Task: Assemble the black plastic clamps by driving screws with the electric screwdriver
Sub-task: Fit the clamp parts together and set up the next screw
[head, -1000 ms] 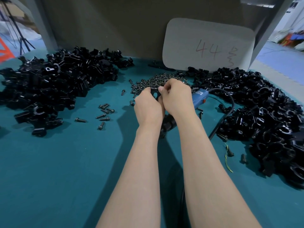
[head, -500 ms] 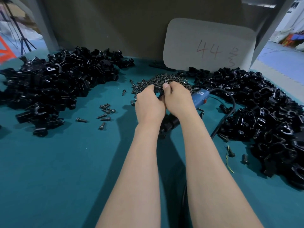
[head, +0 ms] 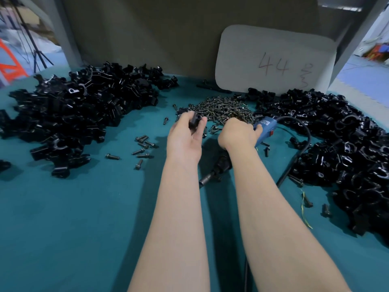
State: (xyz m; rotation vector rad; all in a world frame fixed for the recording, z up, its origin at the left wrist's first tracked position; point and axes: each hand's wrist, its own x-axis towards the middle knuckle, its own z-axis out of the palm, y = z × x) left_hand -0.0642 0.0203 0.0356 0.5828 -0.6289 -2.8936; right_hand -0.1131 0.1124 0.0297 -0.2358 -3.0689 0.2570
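The right hand [head: 237, 134] curls round the screwdriver [head: 265, 127], its bit lying toward the person, seemingly to lift it, while the left hand [head: 185, 141] pinches a clamp [head: 196, 121] between thumb and fingers, hole-up, just short of the screws [head: 226, 108], likely awaiting one.
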